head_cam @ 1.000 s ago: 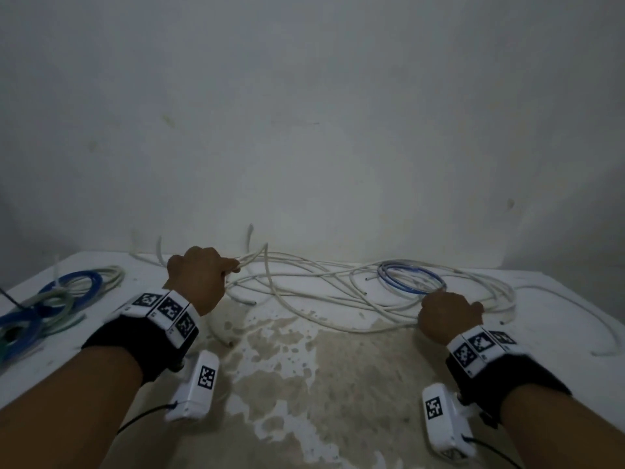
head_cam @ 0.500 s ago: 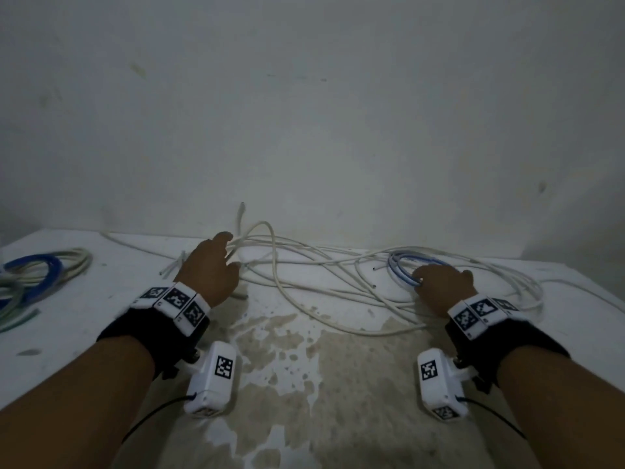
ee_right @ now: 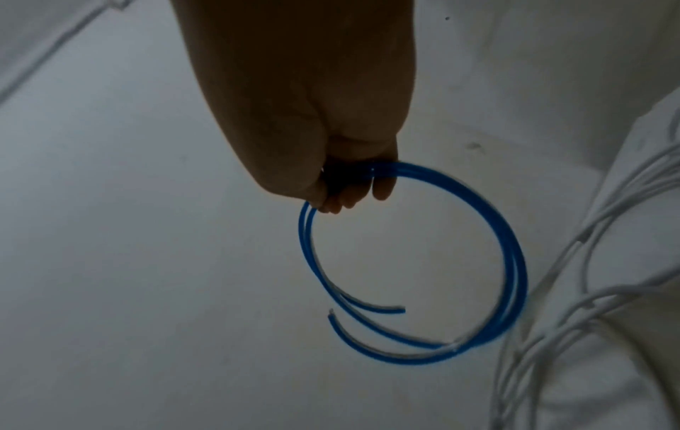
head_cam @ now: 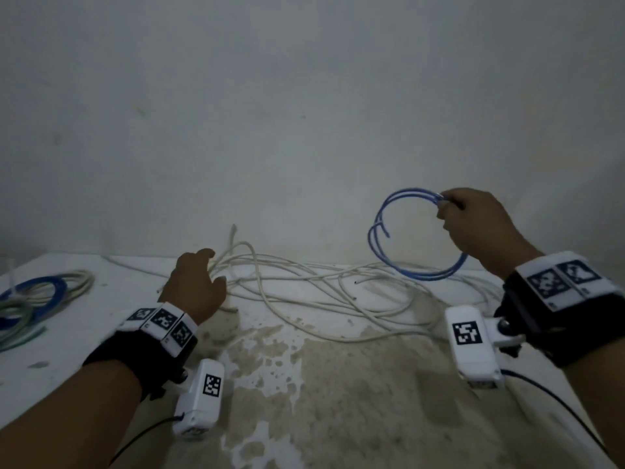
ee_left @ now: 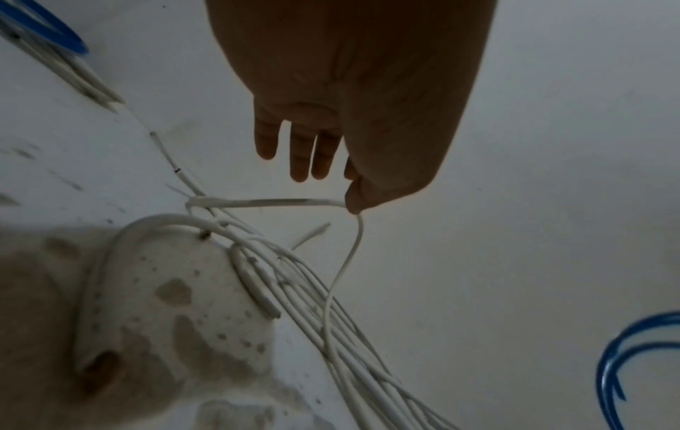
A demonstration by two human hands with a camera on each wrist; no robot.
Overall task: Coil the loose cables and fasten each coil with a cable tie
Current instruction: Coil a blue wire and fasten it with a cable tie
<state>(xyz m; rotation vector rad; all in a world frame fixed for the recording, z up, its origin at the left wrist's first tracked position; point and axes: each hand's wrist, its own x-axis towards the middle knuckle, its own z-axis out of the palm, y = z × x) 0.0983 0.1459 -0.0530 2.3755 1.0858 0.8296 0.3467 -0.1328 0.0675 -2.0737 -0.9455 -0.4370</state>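
From the head view, a blue cable coil [head_cam: 417, 238] is held up off the table [head_cam: 84, 333] by the right hand [head_cam: 473, 221], fingers clamped on its top edge, while the left hand [head_cam: 196, 282] is kept low at the left end of the white cable tangle [head_cam: 321, 292]; further coils [head_cam: 37, 299] are seen at the far left. On the left wrist view, a white strand [ee_left: 272, 202] is touched at the thumb tip, the fingers [ee_left: 300, 157] hanging straight and together; a true pinch cannot be told. On the right wrist view, the blue loops [ee_right: 423, 261] are gripped by curled fingers [ee_right: 382, 186], both cut ends hanging free, white cables [ee_right: 588, 276] lying below.
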